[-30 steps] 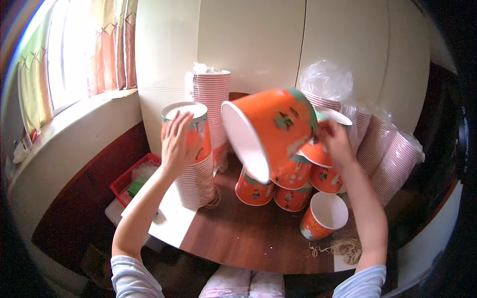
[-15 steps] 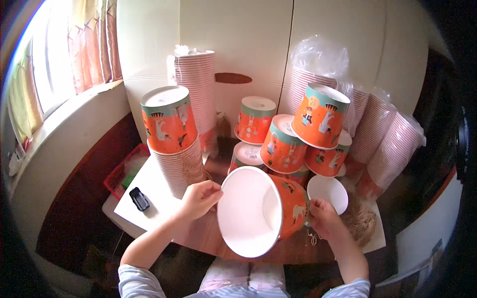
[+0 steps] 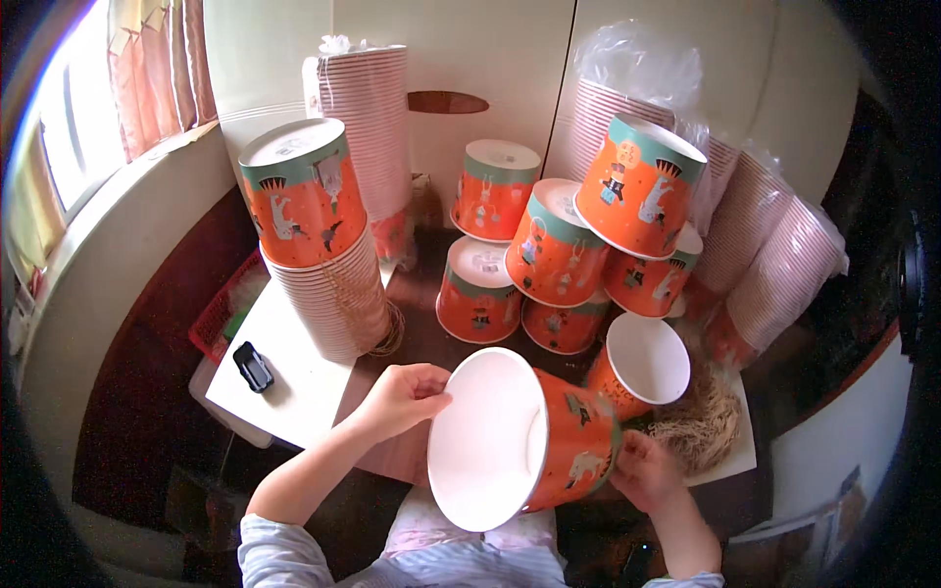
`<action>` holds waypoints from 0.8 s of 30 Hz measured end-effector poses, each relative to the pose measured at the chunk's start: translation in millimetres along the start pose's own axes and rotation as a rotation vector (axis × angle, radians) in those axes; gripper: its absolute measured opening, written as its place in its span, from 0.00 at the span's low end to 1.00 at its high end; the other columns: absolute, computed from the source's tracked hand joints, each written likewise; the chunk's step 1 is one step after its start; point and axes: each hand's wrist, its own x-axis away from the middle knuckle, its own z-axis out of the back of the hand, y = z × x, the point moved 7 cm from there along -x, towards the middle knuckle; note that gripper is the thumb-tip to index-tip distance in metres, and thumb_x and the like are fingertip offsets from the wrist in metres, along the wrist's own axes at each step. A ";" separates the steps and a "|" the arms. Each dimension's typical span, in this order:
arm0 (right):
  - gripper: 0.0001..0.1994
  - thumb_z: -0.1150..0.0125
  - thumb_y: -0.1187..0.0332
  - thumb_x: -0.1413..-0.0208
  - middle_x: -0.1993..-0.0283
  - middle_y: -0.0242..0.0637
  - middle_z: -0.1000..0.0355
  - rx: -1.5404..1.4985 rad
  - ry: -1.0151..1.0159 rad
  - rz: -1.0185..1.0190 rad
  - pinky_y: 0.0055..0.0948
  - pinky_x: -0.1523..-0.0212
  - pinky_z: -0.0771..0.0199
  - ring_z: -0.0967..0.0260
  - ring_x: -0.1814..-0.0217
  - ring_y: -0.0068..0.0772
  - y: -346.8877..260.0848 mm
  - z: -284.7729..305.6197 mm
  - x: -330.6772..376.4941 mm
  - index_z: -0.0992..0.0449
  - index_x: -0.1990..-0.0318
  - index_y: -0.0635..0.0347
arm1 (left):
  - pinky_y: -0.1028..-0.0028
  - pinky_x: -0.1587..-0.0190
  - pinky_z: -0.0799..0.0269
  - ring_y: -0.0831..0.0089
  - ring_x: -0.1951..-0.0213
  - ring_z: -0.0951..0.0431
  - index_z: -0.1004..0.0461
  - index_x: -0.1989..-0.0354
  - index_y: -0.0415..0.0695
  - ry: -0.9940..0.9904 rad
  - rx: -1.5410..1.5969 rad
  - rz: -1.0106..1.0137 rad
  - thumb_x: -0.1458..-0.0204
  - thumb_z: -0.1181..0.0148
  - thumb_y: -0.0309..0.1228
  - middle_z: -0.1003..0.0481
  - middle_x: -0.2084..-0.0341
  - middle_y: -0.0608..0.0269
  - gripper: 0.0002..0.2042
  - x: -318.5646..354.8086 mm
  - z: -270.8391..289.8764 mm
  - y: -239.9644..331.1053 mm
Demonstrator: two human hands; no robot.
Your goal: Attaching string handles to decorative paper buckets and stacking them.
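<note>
Between my hands is an orange paper bucket (image 3: 578, 446) with a green band at its base, tipped on its side with its white mouth facing left and toward me. My left hand (image 3: 407, 400) is closed, thumb and fingers pinching at the rim. At the base end, the curled fingers of my right hand (image 3: 645, 472) grip the bucket's bottom edge; whether they also hold something thin is hidden. Just beyond my right hand an open bucket (image 3: 649, 359) leans with its white inside showing. Beside it lies a bundle of tan twine (image 3: 708, 426).
Upside-down orange buckets (image 3: 559, 245) are piled at the table's middle. On the left, another inverted bucket (image 3: 304, 201) tops a nested stack (image 3: 328, 304) with twine around it. Plastic-wrapped stacks (image 3: 765, 265) stand behind. A small black tray (image 3: 253, 367) lies on the white surface at left.
The whole view has tilted down, so the stacks sit higher in it. The bucket and both hands are now closer to my lap. My grip at the rim looks much the same.
</note>
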 end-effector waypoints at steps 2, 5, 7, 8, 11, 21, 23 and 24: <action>0.04 0.45 0.73 0.52 0.71 0.29 0.32 0.006 -0.068 -0.010 0.21 0.73 0.34 0.35 0.73 0.23 7.7 -1.5 2.0 0.32 0.67 0.59 | 0.82 0.70 0.31 0.83 0.73 0.28 0.30 0.65 0.34 0.083 -0.204 -0.060 0.55 0.47 0.22 0.27 0.76 0.65 0.08 -2.5 3.7 -5.6; 0.08 0.42 0.75 0.54 0.67 0.34 0.30 0.371 -0.193 -0.124 0.25 0.67 0.31 0.32 0.68 0.26 28.0 -3.9 9.8 0.30 0.64 0.65 | 0.82 0.73 0.32 0.85 0.76 0.30 0.30 0.68 0.34 0.153 -0.344 -0.124 0.55 0.46 0.24 0.28 0.79 0.67 0.07 -3.5 2.8 -8.4; 0.10 0.42 0.76 0.54 0.66 0.36 0.30 0.484 -0.325 -0.151 0.26 0.63 0.32 0.33 0.64 0.27 29.4 -10.0 9.5 0.31 0.62 0.66 | 0.85 0.76 0.38 0.88 0.77 0.35 0.33 0.71 0.36 0.147 -0.254 -0.173 0.54 0.47 0.22 0.33 0.79 0.72 0.04 -3.7 -0.8 -15.2; 0.12 0.42 0.78 0.55 0.64 0.38 0.30 0.597 -0.458 -0.176 0.27 0.60 0.33 0.33 0.60 0.28 31.5 -15.7 10.4 0.32 0.61 0.68 | 0.85 0.77 0.39 0.89 0.77 0.36 0.34 0.71 0.37 0.136 -0.176 -0.199 0.54 0.47 0.23 0.34 0.79 0.72 0.04 -2.7 -2.2 -17.3; 0.11 0.41 0.69 0.53 0.62 0.39 0.30 0.614 -0.629 -0.062 0.25 0.56 0.35 0.33 0.58 0.26 3.6 -15.5 -4.1 0.30 0.64 0.68 | 0.85 0.74 0.35 0.88 0.75 0.33 0.33 0.71 0.36 0.014 -0.030 -0.515 0.55 0.49 0.21 0.32 0.79 0.68 0.03 6.7 -11.1 -17.7; 0.05 0.42 0.72 0.54 0.69 0.37 0.30 0.830 -0.476 0.403 0.24 0.64 0.34 0.32 0.65 0.28 -13.3 -108.5 -33.1 0.27 0.69 0.63 | 0.66 0.68 0.37 0.64 0.73 0.32 0.33 0.75 0.43 -0.309 0.082 -0.869 0.53 0.44 0.30 0.29 0.76 0.56 0.06 32.0 -62.0 17.6; 0.06 0.42 0.72 0.54 0.70 0.37 0.30 0.885 -0.475 0.449 0.24 0.64 0.33 0.32 0.65 0.29 -11.6 -120.0 -32.0 0.27 0.68 0.62 | 0.66 0.68 0.37 0.65 0.73 0.32 0.33 0.75 0.43 -0.315 0.087 -0.862 0.53 0.44 0.30 0.30 0.76 0.56 0.06 33.7 -64.6 17.2; 0.07 0.41 0.71 0.55 0.70 0.37 0.30 0.922 -0.459 0.485 0.25 0.65 0.33 0.32 0.66 0.31 -9.2 -123.1 -32.5 0.27 0.67 0.61 | 0.66 0.68 0.38 0.65 0.73 0.32 0.33 0.76 0.42 -0.313 0.089 -0.863 0.53 0.44 0.29 0.30 0.77 0.56 0.06 34.5 -65.1 16.7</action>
